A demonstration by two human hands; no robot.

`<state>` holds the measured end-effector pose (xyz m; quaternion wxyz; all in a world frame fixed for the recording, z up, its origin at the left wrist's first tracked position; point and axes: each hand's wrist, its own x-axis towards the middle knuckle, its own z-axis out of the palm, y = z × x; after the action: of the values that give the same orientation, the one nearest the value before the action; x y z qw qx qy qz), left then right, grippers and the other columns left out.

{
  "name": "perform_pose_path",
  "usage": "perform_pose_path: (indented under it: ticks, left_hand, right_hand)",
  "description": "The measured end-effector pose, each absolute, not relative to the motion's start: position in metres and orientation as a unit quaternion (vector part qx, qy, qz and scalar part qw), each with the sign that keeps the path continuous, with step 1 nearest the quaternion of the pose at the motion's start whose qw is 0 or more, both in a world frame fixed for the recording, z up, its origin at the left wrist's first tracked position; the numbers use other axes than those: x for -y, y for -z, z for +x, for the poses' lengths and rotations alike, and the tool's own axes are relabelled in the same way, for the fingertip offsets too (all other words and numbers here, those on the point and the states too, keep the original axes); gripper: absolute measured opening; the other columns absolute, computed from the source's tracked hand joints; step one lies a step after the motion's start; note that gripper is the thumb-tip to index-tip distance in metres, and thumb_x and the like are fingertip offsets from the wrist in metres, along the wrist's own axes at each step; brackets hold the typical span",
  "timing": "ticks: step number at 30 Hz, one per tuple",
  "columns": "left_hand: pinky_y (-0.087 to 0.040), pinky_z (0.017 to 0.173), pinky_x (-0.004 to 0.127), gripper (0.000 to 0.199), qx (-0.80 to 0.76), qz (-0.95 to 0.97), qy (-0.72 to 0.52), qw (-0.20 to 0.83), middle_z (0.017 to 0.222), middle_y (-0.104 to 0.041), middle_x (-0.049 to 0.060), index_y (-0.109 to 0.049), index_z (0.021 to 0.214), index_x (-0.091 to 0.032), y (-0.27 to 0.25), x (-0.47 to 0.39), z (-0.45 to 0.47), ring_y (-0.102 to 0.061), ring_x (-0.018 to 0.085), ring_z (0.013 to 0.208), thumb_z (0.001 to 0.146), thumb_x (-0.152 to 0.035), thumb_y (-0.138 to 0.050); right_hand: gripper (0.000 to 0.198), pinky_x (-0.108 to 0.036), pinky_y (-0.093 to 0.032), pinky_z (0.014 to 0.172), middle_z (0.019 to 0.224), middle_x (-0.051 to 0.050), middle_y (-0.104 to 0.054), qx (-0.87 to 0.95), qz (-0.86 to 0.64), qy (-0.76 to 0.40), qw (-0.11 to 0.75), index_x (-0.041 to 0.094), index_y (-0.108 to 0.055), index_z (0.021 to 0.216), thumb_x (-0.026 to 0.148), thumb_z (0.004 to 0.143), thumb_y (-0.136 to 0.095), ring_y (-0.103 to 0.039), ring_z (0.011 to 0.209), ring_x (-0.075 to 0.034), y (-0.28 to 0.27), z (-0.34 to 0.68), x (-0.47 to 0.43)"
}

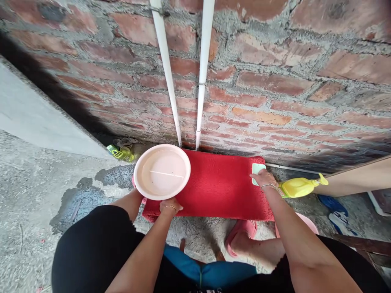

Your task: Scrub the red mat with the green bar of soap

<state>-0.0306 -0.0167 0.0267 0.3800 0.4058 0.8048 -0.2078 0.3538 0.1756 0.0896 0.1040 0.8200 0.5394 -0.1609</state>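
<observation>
A round pale pink basin [162, 173] with what looks like water in it sits over the left end of a plush red cloth [221, 183]. My left hand [170, 204] is at the basin's near rim, against the front edge of the cloth. Its thumb points right; its other fingers are mostly hidden, so I cannot tell whether it grips the basin or the cloth. My right hand [265, 179] is closed on a flat mint-green rectangular object [258, 169] with rounded corners, at the cloth's right end. Just right of that hand lies a yellow pump bottle [298, 187].
A brick wall [259, 93] with two white pipes [204, 61] rises behind the cloth. At left are a grey-white slab [39, 106], a yellow-green bottle [122, 153] and wet concrete [82, 199]. Another pink basin [307, 223] and blue-and-white footwear [340, 219] are at right.
</observation>
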Motion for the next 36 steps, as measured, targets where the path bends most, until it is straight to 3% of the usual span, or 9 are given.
perform_pose_path:
  ticks: [5, 10, 17, 21, 25, 36]
  left_hand:
    - [-0.039, 0.106, 0.04, 0.066, -0.785, 0.525, 0.165, 0.285, 0.132, -0.059, 0.022, -0.056, 0.131, -0.012, -0.042, 0.008, -0.003, -0.051, 0.031, 0.129, 0.075, -0.045, -0.072]
    - [-0.028, 0.114, 0.047, 0.102, -0.756, 0.565, 0.188, 0.271, 0.143, -0.047, 0.026, -0.044, 0.141, -0.008, -0.037, -0.001, 0.006, -0.036, 0.04, 0.138, 0.057, -0.049, -0.084]
    - [-0.02, 0.116, 0.052, 0.101, -0.735, 0.577, 0.186, 0.306, 0.147, -0.044, 0.023, -0.041, 0.144, -0.01, -0.029, -0.003, -0.001, -0.032, 0.041, 0.14, 0.059, -0.047, -0.081]
    - [-0.018, 0.117, 0.05, 0.102, -0.747, 0.554, 0.162, 0.33, 0.15, -0.038, 0.025, -0.043, 0.142, -0.008, -0.029, -0.004, -0.003, -0.029, 0.042, 0.141, 0.055, -0.043, -0.083]
    - [-0.021, 0.117, 0.046, 0.096, -0.755, 0.528, 0.151, 0.357, 0.146, -0.045, 0.023, -0.047, 0.137, -0.01, -0.03, -0.008, -0.002, -0.035, 0.039, 0.139, 0.053, -0.036, -0.085]
    - [-0.022, 0.115, 0.046, 0.087, -0.77, 0.538, 0.177, 0.294, 0.14, -0.053, 0.019, -0.054, 0.129, -0.016, -0.032, -0.009, 0.0, -0.04, 0.038, 0.136, 0.052, -0.042, -0.086]
  right_hand:
    - [0.047, -0.037, -0.046, 0.085, 0.116, -0.01, -0.058, -0.619, 0.748, 0.227, 0.076, 0.026, -0.06, 0.111, 0.057, 0.076, -0.063, -0.061, 0.104, -0.025, -0.099, 0.237, -0.181]
    - [0.044, -0.036, -0.046, 0.085, 0.115, -0.007, -0.057, -0.669, 0.69, 0.264, 0.077, 0.027, -0.06, 0.11, 0.053, 0.075, -0.064, -0.061, 0.102, -0.023, -0.084, 0.132, -0.181]
    - [0.035, -0.036, -0.045, 0.084, 0.117, -0.009, -0.056, -0.725, 0.625, 0.273, 0.095, 0.026, -0.059, 0.111, 0.042, 0.08, -0.06, -0.06, 0.102, -0.025, -0.06, 0.06, -0.184]
    - [0.042, -0.035, -0.045, 0.085, 0.117, -0.007, -0.056, -0.717, 0.632, 0.276, 0.104, 0.028, -0.058, 0.114, 0.047, 0.077, -0.063, -0.059, 0.105, -0.025, -0.056, 0.081, -0.192]
    - [0.046, -0.035, -0.044, 0.087, 0.119, -0.007, -0.055, -0.686, 0.672, 0.249, 0.126, 0.028, -0.057, 0.115, 0.05, 0.076, -0.064, -0.059, 0.107, -0.024, -0.057, 0.143, -0.206]
    - [0.046, -0.041, -0.045, 0.088, 0.121, -0.016, -0.057, -0.492, 0.829, 0.239, 0.116, 0.021, -0.059, 0.112, 0.054, 0.08, -0.06, -0.06, 0.11, -0.027, -0.071, 0.354, -0.208]
